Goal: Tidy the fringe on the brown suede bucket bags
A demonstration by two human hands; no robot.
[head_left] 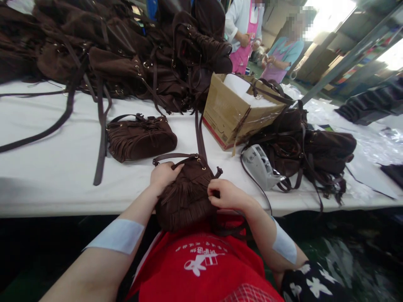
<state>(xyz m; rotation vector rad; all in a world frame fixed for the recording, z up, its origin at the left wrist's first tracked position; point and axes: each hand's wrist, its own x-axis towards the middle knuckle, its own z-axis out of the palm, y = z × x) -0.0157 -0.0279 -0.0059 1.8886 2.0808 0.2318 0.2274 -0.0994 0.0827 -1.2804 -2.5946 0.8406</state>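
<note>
A dark brown fringed handbag (185, 197) rests at the table's front edge against my red apron, its short handle and gold eyelets toward the far side. My left hand (165, 176) grips the bag's upper left rim, thumb on the near face and the other fingers out of sight. On the right side, my right hand (222, 193) has its fingers curled in a pinch at the bag's edge, just below a knotted cord end (218, 172). A long strap (200, 138) runs away from the bag across the white table.
A second fringed bag (141, 138) lies beyond my left hand. Behind it is a large heap of brown bags (126, 54). A cardboard box (228, 111), a grey tape dispenser (260, 165) and more bags (327, 153) stand to the right. Two people in pink aprons (241, 58) are farther back.
</note>
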